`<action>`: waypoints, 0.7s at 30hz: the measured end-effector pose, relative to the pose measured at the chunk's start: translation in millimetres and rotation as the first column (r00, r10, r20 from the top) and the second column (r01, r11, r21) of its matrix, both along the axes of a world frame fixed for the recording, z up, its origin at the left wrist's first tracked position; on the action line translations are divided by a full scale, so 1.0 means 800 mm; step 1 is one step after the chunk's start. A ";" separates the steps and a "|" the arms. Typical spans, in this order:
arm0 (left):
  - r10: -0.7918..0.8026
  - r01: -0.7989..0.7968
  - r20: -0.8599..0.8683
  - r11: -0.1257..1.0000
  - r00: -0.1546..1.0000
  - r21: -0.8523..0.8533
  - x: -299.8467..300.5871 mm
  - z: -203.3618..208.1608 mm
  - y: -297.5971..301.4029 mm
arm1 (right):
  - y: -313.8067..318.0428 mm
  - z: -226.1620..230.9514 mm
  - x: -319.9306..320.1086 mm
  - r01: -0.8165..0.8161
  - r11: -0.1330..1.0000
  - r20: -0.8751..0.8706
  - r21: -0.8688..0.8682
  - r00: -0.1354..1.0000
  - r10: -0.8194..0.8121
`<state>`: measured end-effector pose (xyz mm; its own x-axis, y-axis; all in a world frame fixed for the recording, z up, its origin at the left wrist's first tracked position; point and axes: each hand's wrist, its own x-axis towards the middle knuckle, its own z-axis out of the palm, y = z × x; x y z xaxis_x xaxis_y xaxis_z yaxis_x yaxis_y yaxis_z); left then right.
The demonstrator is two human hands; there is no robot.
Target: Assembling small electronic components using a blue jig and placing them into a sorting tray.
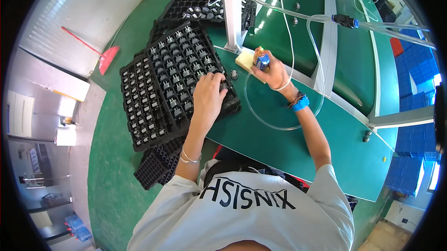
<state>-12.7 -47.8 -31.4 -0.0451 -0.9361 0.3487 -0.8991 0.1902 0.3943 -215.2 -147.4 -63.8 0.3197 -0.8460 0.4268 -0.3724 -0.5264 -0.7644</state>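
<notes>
The landmark is a large black plastic tray with round compartments (231,107), on the left side of the flat green tabletop (344,151); grey parts with upright metal prongs (186,73) sit in its rows; the left hand (209,96) lies over the tray's right-hand part, fingers bent downward, and whether they grip a part I cannot tell; the right hand (274,72), well to the right of the tray, is closed around a small blue cylindrical tool with a brass-coloured tip (262,60); a pale yellow rectangular foam block (244,61) lies between that hand and the tray; one loose grey cylindrical part (234,74) stands just beside the tray's right edge; a looped clear plastic tube (282,129) lies farther right of the tray.
</notes>
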 end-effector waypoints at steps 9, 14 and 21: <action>0.003 -0.005 -0.330 1.000 0.944 -0.004 0.001 -0.003 -0.009 | -0.012 0.002 -0.005 0.001 0.999 -0.059 -0.051 0.998 -0.004; 0.021 0.427 -0.926 0.883 0.378 0.194 -0.007 0.002 0.006 | -0.014 0.002 -0.003 0.044 0.997 -0.056 -0.071 0.997 -0.048; 0.191 0.737 -0.974 0.675 -0.124 0.039 -0.055 -0.007 0.045 | -0.102 -0.022 -0.026 0.317 0.947 0.226 0.056 0.920 -0.321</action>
<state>-56.3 -11.9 -37.1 -0.4521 -0.8892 -0.0705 0.5137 -0.3242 0.7944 -236.0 -229.2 -81.0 -0.0734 -0.8948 0.4404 -0.3320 -0.3945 -0.8568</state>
